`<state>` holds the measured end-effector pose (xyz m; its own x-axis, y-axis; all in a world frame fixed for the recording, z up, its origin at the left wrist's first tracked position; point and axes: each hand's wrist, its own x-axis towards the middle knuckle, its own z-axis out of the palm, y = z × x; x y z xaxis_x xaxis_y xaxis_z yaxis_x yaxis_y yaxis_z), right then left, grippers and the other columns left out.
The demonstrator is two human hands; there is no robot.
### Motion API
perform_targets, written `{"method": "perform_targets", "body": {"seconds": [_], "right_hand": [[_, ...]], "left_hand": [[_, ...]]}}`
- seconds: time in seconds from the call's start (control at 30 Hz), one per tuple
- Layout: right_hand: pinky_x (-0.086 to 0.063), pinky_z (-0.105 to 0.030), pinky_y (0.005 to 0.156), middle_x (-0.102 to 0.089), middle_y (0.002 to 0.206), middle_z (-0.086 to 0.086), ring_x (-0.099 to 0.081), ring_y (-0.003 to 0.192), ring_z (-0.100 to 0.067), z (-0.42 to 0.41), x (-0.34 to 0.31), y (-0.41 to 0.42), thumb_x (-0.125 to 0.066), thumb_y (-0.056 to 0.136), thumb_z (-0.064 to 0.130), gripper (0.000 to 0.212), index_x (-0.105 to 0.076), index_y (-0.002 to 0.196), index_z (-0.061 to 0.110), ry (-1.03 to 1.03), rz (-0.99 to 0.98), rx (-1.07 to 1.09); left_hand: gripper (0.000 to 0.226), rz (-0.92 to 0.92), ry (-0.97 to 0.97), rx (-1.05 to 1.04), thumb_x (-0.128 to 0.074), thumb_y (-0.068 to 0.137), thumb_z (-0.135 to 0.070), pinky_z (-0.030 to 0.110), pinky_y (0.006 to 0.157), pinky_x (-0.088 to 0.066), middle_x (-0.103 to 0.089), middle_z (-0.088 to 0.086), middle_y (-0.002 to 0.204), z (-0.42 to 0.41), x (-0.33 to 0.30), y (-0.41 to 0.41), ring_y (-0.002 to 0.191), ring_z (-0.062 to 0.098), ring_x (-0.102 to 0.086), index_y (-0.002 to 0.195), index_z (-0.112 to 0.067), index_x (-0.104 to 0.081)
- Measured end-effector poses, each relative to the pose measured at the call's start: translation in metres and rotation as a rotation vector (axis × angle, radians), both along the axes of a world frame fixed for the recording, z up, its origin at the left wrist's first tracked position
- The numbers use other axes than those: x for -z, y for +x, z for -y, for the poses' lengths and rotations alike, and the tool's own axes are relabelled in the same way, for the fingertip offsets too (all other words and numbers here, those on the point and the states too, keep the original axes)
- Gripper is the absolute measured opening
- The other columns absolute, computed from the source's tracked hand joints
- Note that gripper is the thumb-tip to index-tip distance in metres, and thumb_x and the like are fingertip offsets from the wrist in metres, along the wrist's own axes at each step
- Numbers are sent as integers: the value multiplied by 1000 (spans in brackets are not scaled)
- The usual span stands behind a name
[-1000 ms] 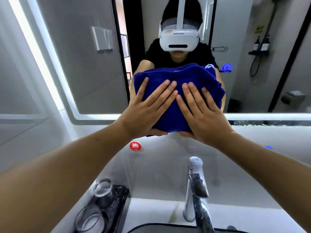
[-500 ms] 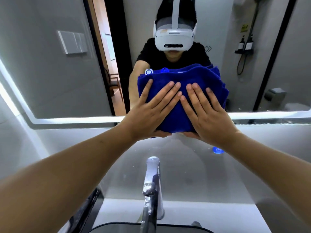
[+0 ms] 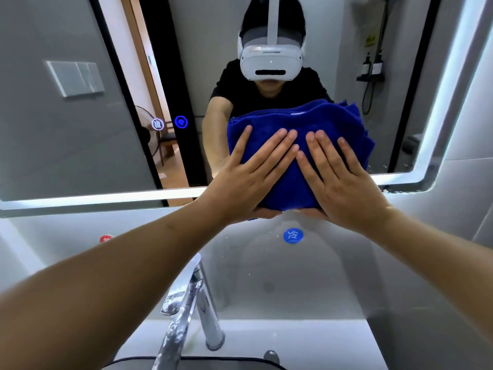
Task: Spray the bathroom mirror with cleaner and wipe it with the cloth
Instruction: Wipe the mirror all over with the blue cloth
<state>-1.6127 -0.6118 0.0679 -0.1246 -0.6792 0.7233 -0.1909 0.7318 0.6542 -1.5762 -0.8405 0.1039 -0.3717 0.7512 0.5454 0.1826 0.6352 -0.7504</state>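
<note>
Blue round sticker (image 3: 293,235) on the wall below the mirror (image 3: 66,156), just under the cloth (image 3: 298,145): white Chinese character 冷 (cold), with a smaller line beneath it too small to read. Red round sticker (image 3: 106,238), same wall, left of the blue one, mostly hidden behind the left forearm; character not legible. Two lit touch icons on the mirror glass, left of the cloth: a white one (image 3: 157,124) with wavy vertical lines, a blue one (image 3: 181,121) with an unclear symbol. Headset (image 3: 271,61) in the reflection carries a small brand line, unreadable. Yellow sign (image 3: 370,40) reflected upper right, unreadable.
</note>
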Motion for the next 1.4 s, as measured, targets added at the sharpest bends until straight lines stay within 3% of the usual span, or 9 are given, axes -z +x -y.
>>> {"method": "perform_targets", "body": {"seconds": [0.7,0.97,1.13,1.4], "right_hand": [[-12,-51,119,-20,154,-28,-20,143,-42,-169,4,-19,-28,102,55,78,-12,152,-2,-19,-20,46],[-12,-52,119,-14,156,-28,-15,146,-41,-171,5,-11,-30,96,65,89,-11,152,-3,-49,76,66],[-13,-50,121,-9,158,-25,-10,148,-38,-156,-4,8,-29,100,56,80,-15,151,-3,-227,255,-9],[-17,-51,120,-10,158,-26,-11,148,-39,-135,-23,3,-22,104,49,71,-7,152,-2,-362,226,29]], "left_hand": [[96,17,-19,56,-37,88,-68,58,117,1,-16,14,160,-168,-4,-23,149,28,-12,152,-3,-9],[93,63,-13,82,-26,91,-73,56,118,2,-13,12,161,-173,-7,-22,149,27,-9,153,-6,-10],[68,30,27,100,-22,102,-49,53,119,-1,-7,9,160,-173,-9,-23,149,24,-8,153,-6,-7],[60,-18,8,105,-24,104,-39,54,118,-7,-17,11,160,-169,-32,-27,148,25,-13,152,-4,-13]]}}
